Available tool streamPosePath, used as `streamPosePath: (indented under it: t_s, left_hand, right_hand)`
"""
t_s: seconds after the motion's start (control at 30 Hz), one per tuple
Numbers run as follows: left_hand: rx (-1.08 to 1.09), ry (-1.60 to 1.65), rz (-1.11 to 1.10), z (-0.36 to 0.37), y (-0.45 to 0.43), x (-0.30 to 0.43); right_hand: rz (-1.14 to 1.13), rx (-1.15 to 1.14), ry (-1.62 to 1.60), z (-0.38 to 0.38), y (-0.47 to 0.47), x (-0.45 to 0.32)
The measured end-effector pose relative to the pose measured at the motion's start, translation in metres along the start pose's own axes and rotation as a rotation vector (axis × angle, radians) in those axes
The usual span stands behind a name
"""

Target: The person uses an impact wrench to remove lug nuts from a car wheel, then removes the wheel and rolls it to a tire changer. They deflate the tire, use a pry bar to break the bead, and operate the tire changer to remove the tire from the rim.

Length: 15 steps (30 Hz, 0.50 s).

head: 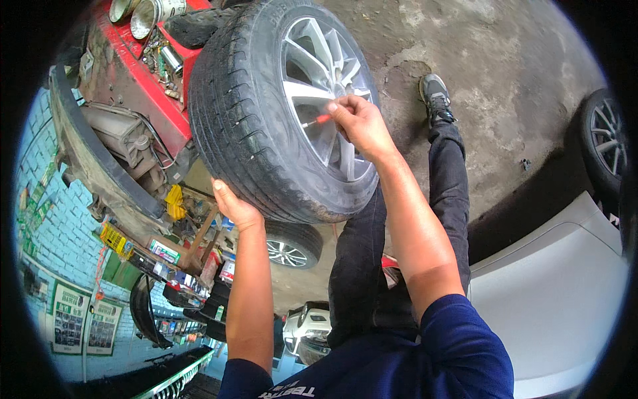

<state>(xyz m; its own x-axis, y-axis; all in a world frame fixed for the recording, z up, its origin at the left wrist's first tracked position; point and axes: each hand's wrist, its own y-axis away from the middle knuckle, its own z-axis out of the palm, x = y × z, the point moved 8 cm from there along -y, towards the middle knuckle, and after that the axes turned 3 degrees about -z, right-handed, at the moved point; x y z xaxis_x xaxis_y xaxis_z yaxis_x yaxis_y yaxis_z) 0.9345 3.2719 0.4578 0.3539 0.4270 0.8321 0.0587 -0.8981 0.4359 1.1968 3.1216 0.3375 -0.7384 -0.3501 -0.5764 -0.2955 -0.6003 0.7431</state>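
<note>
A car wheel, with a black tyre point(224, 95) on a silver alloy rim point(310, 92), stands tilted before me, its rim face turned to the right. My left hand point(239, 207) presses against the tread at the tyre's lower left, thumb upward; its other fingers are mostly hidden. Between the thumb and fingers of my right hand point(363, 124) is a small tool with a red handle point(324, 118) and a thin metal shaft. Its tip points left to the rim's inner edge, by what looks like the valve stem. Whether it touches is unclear.
Beyond the wheel is a red machine point(149, 85) with a tray of small metal parts point(167, 65) and open cans point(149, 17). Another wheel point(289, 247) lies below. A silver car panel point(548, 289) and a further wheel point(605, 139) are at right.
</note>
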Motion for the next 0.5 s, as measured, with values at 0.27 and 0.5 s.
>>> streamPosePath:
  t_s: [0.27,0.5]
  left_hand:
    - [-0.01,0.01,-0.007,0.004,0.002,0.003]
    - [-0.013,-0.001,-0.004,0.001,0.0,0.0]
  right_hand:
    - [0.135,-0.099,0.05,0.005,-0.007,0.004]
    - [-0.106,-0.148,-0.138,0.007,-0.006,-0.003]
